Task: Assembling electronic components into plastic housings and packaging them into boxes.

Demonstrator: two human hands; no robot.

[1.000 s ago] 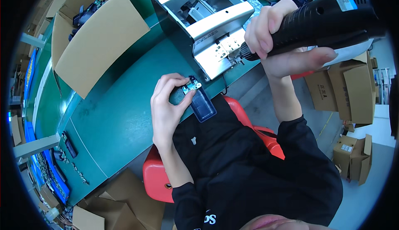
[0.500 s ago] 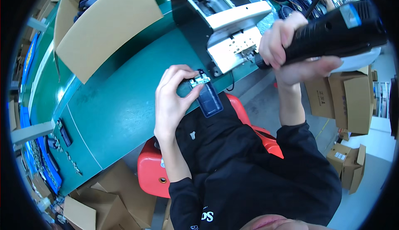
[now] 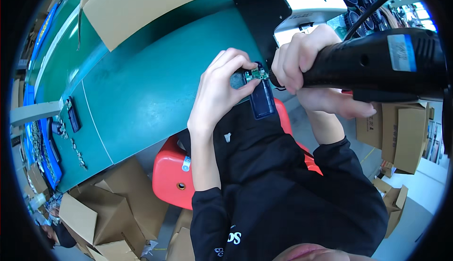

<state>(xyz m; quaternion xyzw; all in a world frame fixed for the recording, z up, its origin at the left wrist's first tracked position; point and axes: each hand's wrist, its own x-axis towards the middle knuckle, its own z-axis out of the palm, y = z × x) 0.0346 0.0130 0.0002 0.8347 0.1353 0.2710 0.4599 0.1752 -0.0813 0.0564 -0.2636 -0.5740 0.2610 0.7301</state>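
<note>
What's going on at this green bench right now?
A person has a small green circuit board at the end of a dark blue plastic casing, pinched between the thumb and fingers of the left hand near the edge of the green bench. The right hand grips what looks like a black electric screwdriver, its nose close to the board. Whether it touches can't be made out. A black-and-silver machine stands just beyond.
</note>
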